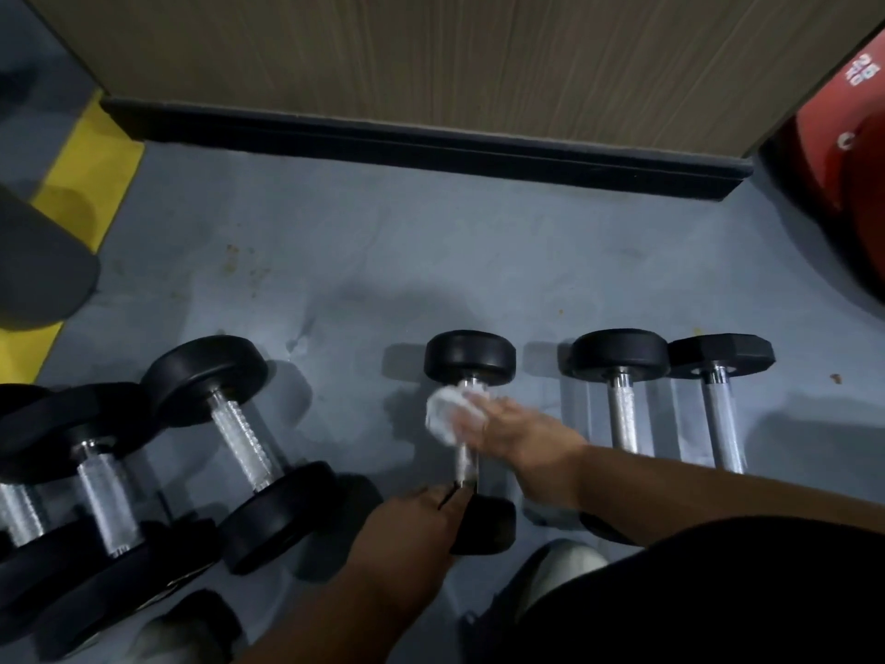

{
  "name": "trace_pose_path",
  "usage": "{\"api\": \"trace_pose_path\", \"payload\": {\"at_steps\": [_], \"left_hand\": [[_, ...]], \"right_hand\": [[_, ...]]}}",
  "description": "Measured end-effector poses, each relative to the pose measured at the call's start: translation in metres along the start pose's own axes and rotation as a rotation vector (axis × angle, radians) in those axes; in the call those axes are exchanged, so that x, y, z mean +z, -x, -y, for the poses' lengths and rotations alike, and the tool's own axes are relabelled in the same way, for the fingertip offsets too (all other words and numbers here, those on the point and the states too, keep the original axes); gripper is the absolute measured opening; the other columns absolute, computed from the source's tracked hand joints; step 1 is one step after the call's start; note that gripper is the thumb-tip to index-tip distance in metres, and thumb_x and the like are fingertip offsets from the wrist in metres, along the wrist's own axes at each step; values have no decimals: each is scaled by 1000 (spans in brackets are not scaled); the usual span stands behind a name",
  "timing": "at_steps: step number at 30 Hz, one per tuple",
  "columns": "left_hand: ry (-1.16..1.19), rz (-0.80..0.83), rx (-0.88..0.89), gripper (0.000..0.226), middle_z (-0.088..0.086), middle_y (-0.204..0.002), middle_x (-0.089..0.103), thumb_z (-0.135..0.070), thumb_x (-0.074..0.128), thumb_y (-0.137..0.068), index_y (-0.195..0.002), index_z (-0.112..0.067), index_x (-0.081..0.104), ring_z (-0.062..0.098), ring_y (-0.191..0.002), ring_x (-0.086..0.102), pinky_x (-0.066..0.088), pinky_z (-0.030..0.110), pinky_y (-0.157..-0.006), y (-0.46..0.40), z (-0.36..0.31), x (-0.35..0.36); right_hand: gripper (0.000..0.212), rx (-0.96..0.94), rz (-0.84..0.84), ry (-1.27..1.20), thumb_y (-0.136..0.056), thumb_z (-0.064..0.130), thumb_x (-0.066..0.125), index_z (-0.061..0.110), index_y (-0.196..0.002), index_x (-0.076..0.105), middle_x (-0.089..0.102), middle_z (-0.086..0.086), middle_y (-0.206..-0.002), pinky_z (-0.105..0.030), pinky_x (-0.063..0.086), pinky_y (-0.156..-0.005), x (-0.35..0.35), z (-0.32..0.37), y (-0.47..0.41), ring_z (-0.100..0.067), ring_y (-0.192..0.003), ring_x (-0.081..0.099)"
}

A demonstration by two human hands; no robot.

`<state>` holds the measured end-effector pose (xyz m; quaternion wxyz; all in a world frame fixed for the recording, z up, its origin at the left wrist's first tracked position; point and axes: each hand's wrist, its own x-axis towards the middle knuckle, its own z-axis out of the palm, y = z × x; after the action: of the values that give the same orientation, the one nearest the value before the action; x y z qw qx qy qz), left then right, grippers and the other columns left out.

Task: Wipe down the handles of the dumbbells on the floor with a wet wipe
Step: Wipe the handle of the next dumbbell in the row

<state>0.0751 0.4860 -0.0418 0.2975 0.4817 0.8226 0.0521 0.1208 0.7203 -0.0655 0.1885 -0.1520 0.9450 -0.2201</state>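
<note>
We see a grey floor [383,261] bounded at the far side by a wood-grain panel [431,55] with a dark skirting strip [431,146] along its base. A yellow floor marking [81,198] runs down the left edge, partly covered by a blurred dark object [38,261]. A red weight plate [843,136] stands at the far right.

On the floor we count five dumbbells in a loose row. At the left, two large dumbbells [105,500] lie close together, overlapping at the frame edge, and a third tilted dumbbell [239,448] lies just beside them. The centre dumbbell [471,361] lies with its handle running away from us. To its right, a round-headed dumbbell [620,376] and a hex-headed dumbbell [718,376] lie just beside each other; the right forearm [694,491] crosses over their near ends and hides them.

The right hand [503,424] holds a white wet wipe [445,414] wrapped against the far part of the centre dumbbell's handle; the hand is motion-blurred. The left hand [416,524] rests on the near head [483,524] of the same dumbbell, fingers curled over its edge. The hands are apart, one at each end of the handle. Two shoe tips [560,572] show at the bottom.
</note>
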Motion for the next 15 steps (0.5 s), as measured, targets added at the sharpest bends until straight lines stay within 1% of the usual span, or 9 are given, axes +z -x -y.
{"api": "trace_pose_path", "payload": {"at_steps": [2, 4, 6, 8, 9, 10, 12, 14, 15], "left_hand": [[29, -40, 56, 69, -4, -124, 63, -42, 64, -76, -141, -27, 48, 22, -96, 68, 57, 31, -74, 2, 8, 3], [36, -60, 85, 68, -6, -113, 67, -44, 64, -69, -135, -28, 55, 20, -85, 70, 57, 29, -63, 2, 14, 7], [51, -37, 92, 73, -6, -122, 65, -42, 67, -72, -142, -30, 48, 22, -94, 68, 58, 32, -69, 2, 19, 8], [45, -4, 80, 77, -6, -136, 57, -42, 63, -79, -150, -33, 35, 23, -110, 62, 54, 36, -84, 1, 22, 3], [45, -20, 77, 77, -6, -138, 56, -42, 62, -80, -151, -34, 33, 24, -113, 60, 53, 37, -88, 1, 23, 2], [56, -46, 85, 76, -5, -136, 57, -43, 62, -79, -150, -34, 35, 24, -111, 61, 53, 36, -87, 1, 24, 2], [66, -35, 104, 76, -6, -123, 65, -46, 67, -70, -143, -33, 47, 21, -97, 68, 57, 33, -74, 3, 26, 2], [73, -79, 135, 75, -9, -109, 69, -49, 72, -61, -132, -31, 57, 19, -81, 70, 57, 29, -59, 2, 28, 7], [90, -94, 146, 74, -10, -107, 69, -50, 74, -61, -130, -31, 58, 18, -79, 70, 57, 28, -57, 2, 29, 10]], "right_hand": [[104, -177, 54, -10, -71, -11, 57, 30, -157, 16, 7, 10, -165, -47, 20, -121, 14, 11, 11, -15, -152, -3], [91, -252, 84, 52, -73, -3, 52, 27, -155, 27, 12, 14, -164, -47, 17, -121, 15, 4, 12, -10, -151, -2], [97, -203, 32, 113, -67, -1, 56, 32, -153, 27, 13, 17, -163, -45, 13, -122, 7, -8, -1, -7, -151, -2], [110, -35, -8, 60, -61, -11, 57, 35, -155, 21, 3, 21, -161, -47, 15, -122, 0, -12, -14, -4, -150, -7], [111, 13, -12, 34, -61, -13, 55, 34, -155, 20, -1, 21, -161, -47, 17, -121, 1, -9, -16, -4, -150, -10], [111, 24, -28, 27, -61, -13, 53, 32, -156, 19, 1, 18, -163, -48, 18, -121, 3, -6, -15, -7, -150, -9], [104, -76, -36, 29, -65, -11, 56, 28, -155, 22, 14, 9, -164, -49, 21, -120, 14, 4, -4, -16, -152, 1], [92, -182, 38, -1, -72, -6, 57, 26, -154, 29, 19, 10, -163, -49, 20, -120, 19, 11, 11, -16, -152, 5], [91, -203, 64, 17, -73, -3, 57, 28, -153, 29, 17, 12, -163, -48, 18, -121, 17, 12, 14, -13, -152, 4]]}}
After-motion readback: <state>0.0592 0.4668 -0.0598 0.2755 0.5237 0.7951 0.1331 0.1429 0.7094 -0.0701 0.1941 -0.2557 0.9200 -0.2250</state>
